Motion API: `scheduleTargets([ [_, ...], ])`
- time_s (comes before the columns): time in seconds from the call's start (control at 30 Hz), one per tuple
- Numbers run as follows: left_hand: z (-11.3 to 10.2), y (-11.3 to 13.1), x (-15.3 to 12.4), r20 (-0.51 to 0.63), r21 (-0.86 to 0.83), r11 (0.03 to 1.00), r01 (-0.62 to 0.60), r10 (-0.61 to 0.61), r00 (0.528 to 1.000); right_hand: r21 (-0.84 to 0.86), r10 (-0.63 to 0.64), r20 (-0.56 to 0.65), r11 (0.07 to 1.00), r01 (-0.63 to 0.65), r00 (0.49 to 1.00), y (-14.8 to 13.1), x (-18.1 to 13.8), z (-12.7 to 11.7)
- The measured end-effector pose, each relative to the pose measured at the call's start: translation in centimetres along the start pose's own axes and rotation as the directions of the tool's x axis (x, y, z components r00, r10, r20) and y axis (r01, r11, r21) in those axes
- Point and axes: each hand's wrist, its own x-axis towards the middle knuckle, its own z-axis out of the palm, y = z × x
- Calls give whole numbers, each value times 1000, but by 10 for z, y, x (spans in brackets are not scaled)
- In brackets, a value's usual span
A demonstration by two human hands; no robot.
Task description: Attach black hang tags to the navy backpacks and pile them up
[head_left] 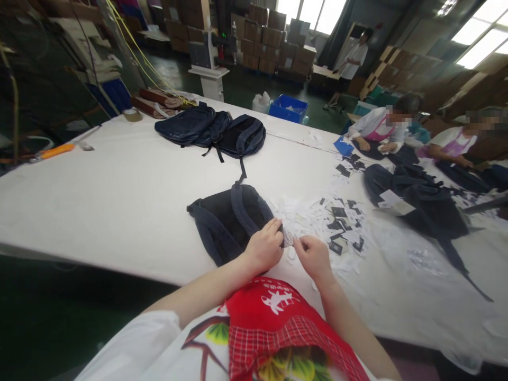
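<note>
A dark blue backpack lies on the white table in front of me, its shoulder straps facing up. My left hand is closed on the backpack's right end, fingers pressed together over the edge. Just right of it, my right hand pinches a small white tag with thumb and forefinger. The tag sits between the two hands at the bag's edge; how it is joined to the bag is hidden. Loose white and black tags are scattered beyond my right hand.
More dark blue backpacks lie at the table's far side. Others lie to the right, where two co-workers handle bags. An orange-handled tool and a tape roll are at left. A blue bin stands past the table.
</note>
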Motion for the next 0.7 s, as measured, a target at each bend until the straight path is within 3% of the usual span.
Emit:
scheduleTargets([
  [0.13, 0, 0, -2, 25, -81, 993, 82, -80, 996, 140, 6, 89, 990, -18, 996, -7, -5, 6],
  [0.37, -11, 0, -5, 79, -224, 974, 8, 10, 997, 364, 20, 215, 926, -99, 976, -10, -6, 3],
  [0.47, -15, -6, -5, 107, -304, 952, 32, 1, 994, 426, 2, 301, 894, -137, 954, -8, -7, 3],
  [0.6, -14, -15, -5, 151, -436, 899, 37, 33, 988, 445, 15, 444, 864, -235, 896, -2, -12, 6],
  [0.7, -10, -21, -9, 275, -467, 884, 21, 123, 954, 363, 26, 592, 884, -295, 805, 5, -16, 0],
])
